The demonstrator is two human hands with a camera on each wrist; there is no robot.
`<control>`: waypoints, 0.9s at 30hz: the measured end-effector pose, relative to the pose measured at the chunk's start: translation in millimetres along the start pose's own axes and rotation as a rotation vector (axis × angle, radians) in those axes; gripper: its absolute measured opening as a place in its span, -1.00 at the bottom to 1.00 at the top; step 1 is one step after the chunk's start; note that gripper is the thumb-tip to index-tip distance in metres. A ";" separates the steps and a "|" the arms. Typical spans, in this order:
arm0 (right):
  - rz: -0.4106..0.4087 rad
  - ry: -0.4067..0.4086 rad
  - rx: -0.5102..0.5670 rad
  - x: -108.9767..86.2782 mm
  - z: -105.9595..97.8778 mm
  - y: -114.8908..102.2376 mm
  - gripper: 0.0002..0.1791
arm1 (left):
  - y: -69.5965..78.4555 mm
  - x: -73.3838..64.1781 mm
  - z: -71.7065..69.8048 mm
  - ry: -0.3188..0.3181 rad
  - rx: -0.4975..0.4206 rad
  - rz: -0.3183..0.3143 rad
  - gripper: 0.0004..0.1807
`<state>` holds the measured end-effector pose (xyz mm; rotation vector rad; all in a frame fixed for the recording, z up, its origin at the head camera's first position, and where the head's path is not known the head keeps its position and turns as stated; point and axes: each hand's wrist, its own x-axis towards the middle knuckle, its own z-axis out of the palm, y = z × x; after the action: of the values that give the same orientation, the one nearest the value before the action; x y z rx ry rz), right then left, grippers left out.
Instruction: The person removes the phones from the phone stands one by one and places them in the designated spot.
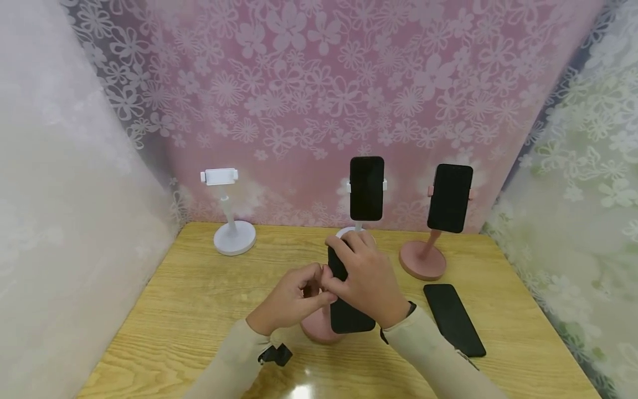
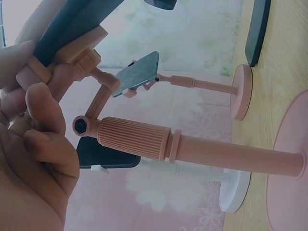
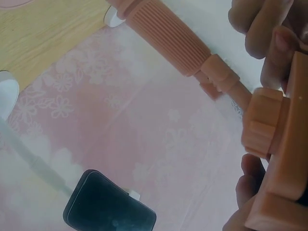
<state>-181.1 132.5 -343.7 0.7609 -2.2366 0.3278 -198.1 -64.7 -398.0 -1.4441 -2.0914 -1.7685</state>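
A black phone sits in the clamp of a pink phone stand at the table's front middle. The stand's ribbed post rises from a round pink base. My right hand grips the phone from above, fingers over its far edge and thumb on the near side. On the left, my left hand has its fingers curled at the clamp's side end, pinching it beside the phone's edge. The clamp's knob shows behind the holder in the right wrist view. Both hands cover part of the phone.
A white stand with a bare clamp stands at the back left. Behind my hands, another white stand bears a phone. A pink stand at right holds one more phone. A loose phone lies flat on the table.
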 end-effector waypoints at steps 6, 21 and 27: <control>-0.006 0.010 0.005 -0.8 -0.1 0.9 -0.60 | -2.5 2.8 0.5 -0.022 -0.018 0.009 -0.79; -0.017 -0.001 -0.003 0.2 -1.2 2.4 -0.60 | -12.0 8.4 2.3 -0.024 -0.090 0.049 -0.75; -0.021 0.006 -0.001 0.2 -2.0 3.2 -0.59 | -13.1 8.4 2.1 -0.029 -0.103 0.029 -0.75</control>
<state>-182.0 135.8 -342.2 0.7815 -2.2211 0.3177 -210.3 -56.7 -403.9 -1.5265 -2.0095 -1.8808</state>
